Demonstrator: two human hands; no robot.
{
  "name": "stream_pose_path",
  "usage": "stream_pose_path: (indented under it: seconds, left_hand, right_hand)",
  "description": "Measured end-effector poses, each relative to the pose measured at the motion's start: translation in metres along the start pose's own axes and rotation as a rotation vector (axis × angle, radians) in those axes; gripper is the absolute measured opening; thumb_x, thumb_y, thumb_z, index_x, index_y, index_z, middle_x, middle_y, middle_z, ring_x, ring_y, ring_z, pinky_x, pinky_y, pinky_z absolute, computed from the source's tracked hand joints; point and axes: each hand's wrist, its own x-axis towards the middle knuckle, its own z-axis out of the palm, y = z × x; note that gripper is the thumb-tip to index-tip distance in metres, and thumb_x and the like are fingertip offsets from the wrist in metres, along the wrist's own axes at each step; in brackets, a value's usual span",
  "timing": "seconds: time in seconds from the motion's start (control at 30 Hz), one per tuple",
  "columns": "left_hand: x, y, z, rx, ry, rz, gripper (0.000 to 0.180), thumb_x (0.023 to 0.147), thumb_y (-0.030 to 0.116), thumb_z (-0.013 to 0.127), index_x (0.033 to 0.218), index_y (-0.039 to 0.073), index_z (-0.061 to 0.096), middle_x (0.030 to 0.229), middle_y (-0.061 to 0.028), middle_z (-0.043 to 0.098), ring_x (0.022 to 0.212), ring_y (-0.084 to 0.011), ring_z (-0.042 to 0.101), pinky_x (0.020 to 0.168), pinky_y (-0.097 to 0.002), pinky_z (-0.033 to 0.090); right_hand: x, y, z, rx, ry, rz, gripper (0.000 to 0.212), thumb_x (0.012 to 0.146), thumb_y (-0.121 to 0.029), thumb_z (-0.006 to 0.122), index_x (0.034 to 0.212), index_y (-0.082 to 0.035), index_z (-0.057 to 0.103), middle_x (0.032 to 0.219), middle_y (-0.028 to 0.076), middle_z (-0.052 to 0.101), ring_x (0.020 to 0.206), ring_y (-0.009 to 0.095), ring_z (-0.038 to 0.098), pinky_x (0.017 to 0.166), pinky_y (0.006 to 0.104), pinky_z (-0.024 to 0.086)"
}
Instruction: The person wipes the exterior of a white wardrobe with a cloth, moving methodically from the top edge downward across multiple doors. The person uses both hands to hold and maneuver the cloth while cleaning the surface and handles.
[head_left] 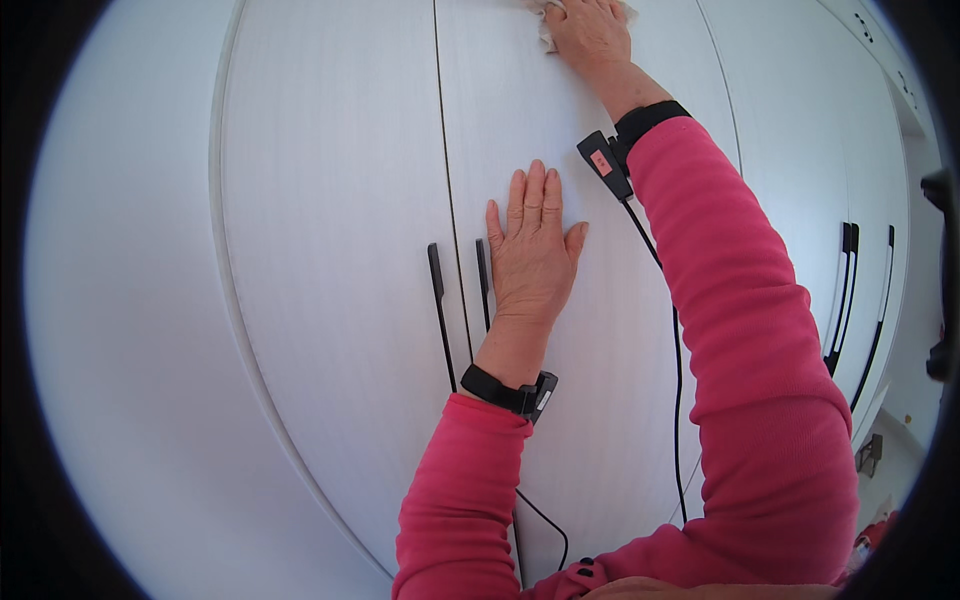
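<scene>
My left hand (533,260) lies flat with fingers spread on a white wardrobe door (590,420), just right of a black bar handle (482,270). Higher up and to the right, my right hand (592,35) presses a pale cloth (546,22) against the same door. Its fingers are partly cut off by the top edge, and the cloth shows at both sides of the hand. Both arms wear pink sleeves, with a black strap and a small black device at each wrist.
A second white door (340,200) with its own black handle (437,275) adjoins on the left, past a dark gap. More black handles (845,290) are on doors at the right. A black cable (677,400) hangs from the right wrist device, and another (550,520) runs below the left arm.
</scene>
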Motion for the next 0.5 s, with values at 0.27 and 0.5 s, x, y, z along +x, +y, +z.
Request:
stream_pose_path:
  seconds: [0.27,0.5]
  left_hand:
    - [0.000,0.002,-0.002,0.009,-0.034,-0.005,0.067,0.101,0.034,0.056,0.156,0.009,0.028,0.165,-0.0056,0.025,0.153,-0.0235,0.018,0.124,-0.0502,0.009]
    - [-0.003,-0.007,-0.001,-0.194,0.046,0.028,0.068,0.101,0.036,0.053,0.156,0.006,0.026,0.164,-0.0135,0.023,0.152,-0.0293,0.020,0.123,-0.0507,0.011]
  right_hand:
    - [-0.053,0.154,-0.085,-0.224,0.049,0.350,0.060,0.099,-0.045,0.037,0.148,-0.013,0.046,0.157,0.007,0.041,0.148,0.024,0.031,0.121,0.0421,0.019]
    - [-0.108,0.126,-0.086,-0.207,0.067,0.295,0.056,0.098,-0.040,0.044,0.146,-0.011,0.048,0.155,0.011,0.043,0.146,0.026,0.035,0.120,0.0434,0.019]
